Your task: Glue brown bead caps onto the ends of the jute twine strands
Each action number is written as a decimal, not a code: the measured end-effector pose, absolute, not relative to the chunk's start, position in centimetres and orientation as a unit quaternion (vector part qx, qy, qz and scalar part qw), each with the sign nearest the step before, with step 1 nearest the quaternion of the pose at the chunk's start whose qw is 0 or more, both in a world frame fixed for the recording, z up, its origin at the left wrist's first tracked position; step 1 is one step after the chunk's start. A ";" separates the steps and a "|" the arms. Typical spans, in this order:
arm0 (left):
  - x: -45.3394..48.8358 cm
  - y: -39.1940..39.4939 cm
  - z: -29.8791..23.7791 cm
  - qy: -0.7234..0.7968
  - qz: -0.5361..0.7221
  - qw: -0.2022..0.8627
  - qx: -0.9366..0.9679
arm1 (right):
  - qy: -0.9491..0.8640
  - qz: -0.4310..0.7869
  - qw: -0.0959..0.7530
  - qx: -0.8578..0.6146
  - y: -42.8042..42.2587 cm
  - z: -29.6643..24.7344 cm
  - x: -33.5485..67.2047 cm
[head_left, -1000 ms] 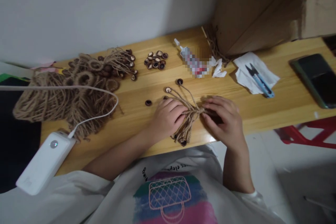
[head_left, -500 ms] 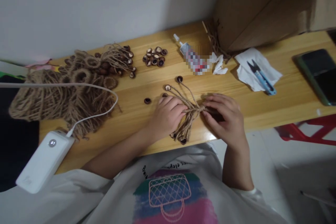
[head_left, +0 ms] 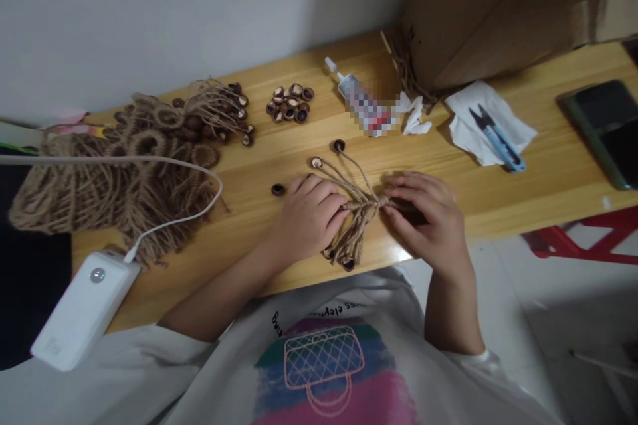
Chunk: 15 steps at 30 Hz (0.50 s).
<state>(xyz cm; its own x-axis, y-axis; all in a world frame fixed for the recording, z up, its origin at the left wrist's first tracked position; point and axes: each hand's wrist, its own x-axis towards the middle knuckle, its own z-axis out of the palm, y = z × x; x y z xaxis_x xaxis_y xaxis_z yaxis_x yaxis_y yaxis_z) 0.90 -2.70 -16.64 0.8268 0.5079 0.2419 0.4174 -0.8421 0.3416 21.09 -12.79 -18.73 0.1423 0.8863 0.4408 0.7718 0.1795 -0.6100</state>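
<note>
Between my hands lies a twine piece [head_left: 359,229], a twisted tan band with several cords hanging from it. My left hand [head_left: 310,216] pinches the band's left end between thumb and fingers. At the band's right end, my right hand [head_left: 427,216] grips it with thumb and fingertips. Two cords reach away from me, one ending in a pale-faced half nutshell [head_left: 316,163], the other in a dark half nutshell [head_left: 339,145]. More shells sit at the near ends of the cords, partly under the twine. A loose half shell [head_left: 278,190] rests left of my left hand.
A heap of twine pieces [head_left: 100,179] covers the table's left, beside a cluster of half shells [head_left: 290,103]. Behind my hands are a glue tube [head_left: 361,101] and a cardboard box [head_left: 478,13]. Blue thread snips [head_left: 498,141] lie on tissue, left of a phone [head_left: 605,133]. A cabled power bank [head_left: 84,312] sits front left.
Both hands keep their hold on the twine band, with only a slight shift of the left hand leftward. The whole view has moved a little.
</note>
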 end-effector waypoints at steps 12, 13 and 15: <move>0.9 -2.6 -17.2 0.211 0.206 0.118 0.948 | -0.652 0.074 0.404 -0.638 -12.8 -18.6 21.1; 0.8 -2.6 -17.2 0.210 0.207 0.116 0.948 | -0.652 0.076 0.404 -0.638 -12.8 -18.6 21.1; 0.9 -2.6 -17.2 0.209 0.210 0.117 0.948 | -0.651 0.080 0.400 -0.640 -12.8 -18.6 21.1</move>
<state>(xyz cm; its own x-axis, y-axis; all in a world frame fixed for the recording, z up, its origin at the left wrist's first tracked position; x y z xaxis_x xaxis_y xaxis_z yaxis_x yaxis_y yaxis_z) 0.86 -2.57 -17.19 0.8243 0.4451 0.3498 0.3469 -0.8855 0.3092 21.11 -12.78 -18.64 0.1394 0.8978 0.4178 0.7699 0.1671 -0.6159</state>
